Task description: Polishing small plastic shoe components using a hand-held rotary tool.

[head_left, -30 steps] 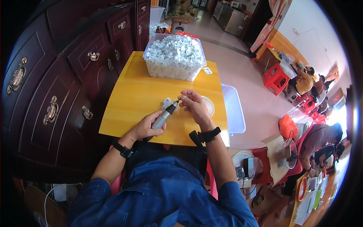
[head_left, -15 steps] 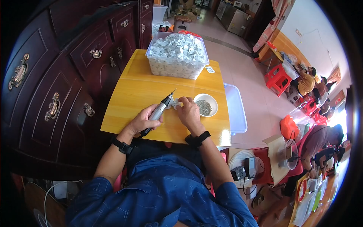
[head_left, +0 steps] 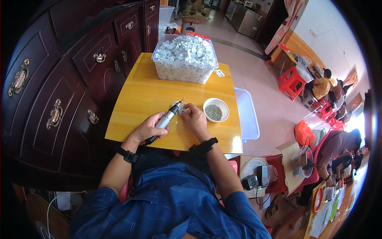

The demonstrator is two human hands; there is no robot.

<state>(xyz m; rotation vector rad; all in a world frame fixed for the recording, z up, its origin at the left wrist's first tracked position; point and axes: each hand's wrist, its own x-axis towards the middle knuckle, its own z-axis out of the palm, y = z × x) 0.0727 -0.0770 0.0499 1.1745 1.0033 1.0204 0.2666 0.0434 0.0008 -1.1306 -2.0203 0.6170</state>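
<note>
My left hand point(head_left: 153, 126) is wrapped round a grey and black electric screwdriver point(head_left: 167, 118), its thin bit pointing up and away to the right. Close by the bit, small white plastic parts point(head_left: 182, 111) rest on the yellow table point(head_left: 139, 99). My right hand point(head_left: 195, 119) has its fingertips pinched on one of these white parts, partly hiding it. Just right of that hand stands a white bowl point(head_left: 225, 107) with a heap of small metal screws point(head_left: 213, 112) inside.
A clear plastic tub point(head_left: 185, 73) heaped with white plastic parts takes up the table's far end. A small printed card point(head_left: 219, 73) lies beside it. Dark wooden cabinets point(head_left: 59, 79) line the left. A pale blue bin point(head_left: 247, 115) stands right of the table; several people work farther right.
My right hand has shifted slightly left, its fingertips now nearer the screwdriver's bit. The left hand still grips the screwdriver, almost unmoved.
</note>
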